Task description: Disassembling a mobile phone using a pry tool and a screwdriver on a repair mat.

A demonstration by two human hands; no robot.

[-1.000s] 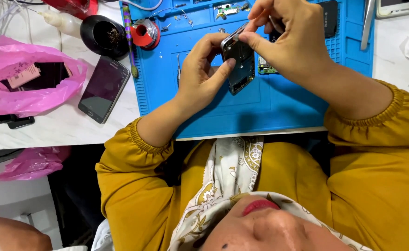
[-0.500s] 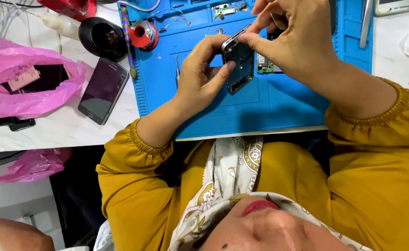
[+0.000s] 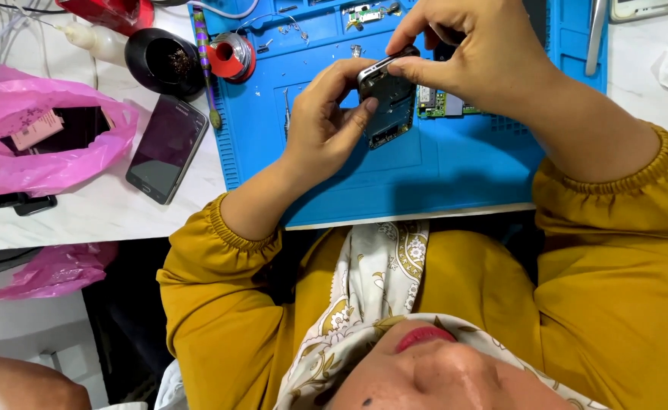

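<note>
Both the left hand (image 3: pixel 322 129) and right hand (image 3: pixel 474 57) are pinching the opened phone (image 3: pixel 387 102) above the blue mat (image 3: pixel 455 167), so keeping it steady and pressing gently seems wise

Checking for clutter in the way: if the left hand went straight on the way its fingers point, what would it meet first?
The left hand already touches the opened phone that both hands hold. Past it, most likely the right hand, then the small circuit board on the blue mat; depth is unclear.

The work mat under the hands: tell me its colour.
Bright blue; the work mat shows clearly in the head view.
</note>
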